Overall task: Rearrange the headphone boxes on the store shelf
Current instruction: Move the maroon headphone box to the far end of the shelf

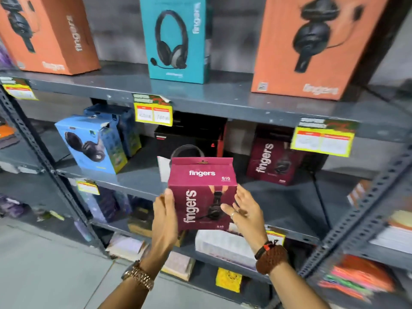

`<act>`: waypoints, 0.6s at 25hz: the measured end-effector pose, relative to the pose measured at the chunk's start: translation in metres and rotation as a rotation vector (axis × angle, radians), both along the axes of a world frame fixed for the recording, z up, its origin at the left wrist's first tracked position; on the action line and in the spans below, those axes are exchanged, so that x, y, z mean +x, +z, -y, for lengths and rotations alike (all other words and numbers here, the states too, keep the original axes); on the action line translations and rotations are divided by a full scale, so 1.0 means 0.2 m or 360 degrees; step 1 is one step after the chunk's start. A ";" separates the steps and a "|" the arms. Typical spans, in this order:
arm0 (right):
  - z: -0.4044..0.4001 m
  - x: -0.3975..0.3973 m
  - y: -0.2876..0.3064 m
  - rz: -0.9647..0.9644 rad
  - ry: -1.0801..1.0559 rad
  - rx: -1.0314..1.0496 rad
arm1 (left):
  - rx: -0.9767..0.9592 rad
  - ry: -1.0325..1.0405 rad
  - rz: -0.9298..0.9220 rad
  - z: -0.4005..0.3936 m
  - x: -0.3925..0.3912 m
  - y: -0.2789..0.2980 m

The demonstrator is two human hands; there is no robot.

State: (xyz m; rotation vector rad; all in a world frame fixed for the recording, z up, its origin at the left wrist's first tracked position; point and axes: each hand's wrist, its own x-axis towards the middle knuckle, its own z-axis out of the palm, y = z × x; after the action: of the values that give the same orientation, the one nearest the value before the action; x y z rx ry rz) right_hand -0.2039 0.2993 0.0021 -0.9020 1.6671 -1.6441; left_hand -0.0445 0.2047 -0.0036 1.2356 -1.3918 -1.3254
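Note:
A maroon "fingers" S10 headphone box (201, 192) is held upright in front of the middle shelf (278, 210). My left hand (165, 217) presses flat against its left side. My right hand (245, 210) presses its right side, fingers spread. A second maroon box (272, 161) stands on the same shelf at the right. Two blue boxes (93, 143) stand at the left, and a black box (191, 137) sits behind the held one. On the top shelf stand two orange boxes (51, 34) (312, 50) and a teal box (178, 39).
Yellow price tags (153, 112) (323, 139) hang from the shelf edges. Grey slotted uprights (44, 157) (365, 210) frame the bay. Lower shelves hold more boxes and packets (225, 246). Grey floor (44, 268) lies at the lower left.

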 end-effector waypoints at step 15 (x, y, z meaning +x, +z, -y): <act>-0.37 -0.92 -0.03 -0.0047 -0.0535 0.0092 | 0.0041 -0.0748 -0.0032 -0.10 -1.06 0.01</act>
State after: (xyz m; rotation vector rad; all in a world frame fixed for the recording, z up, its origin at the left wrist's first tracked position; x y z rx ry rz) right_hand -0.3872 0.3734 -0.0039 -0.6455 1.9586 -1.7935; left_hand -0.2558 0.2251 -0.0010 0.9368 -1.7223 -1.6664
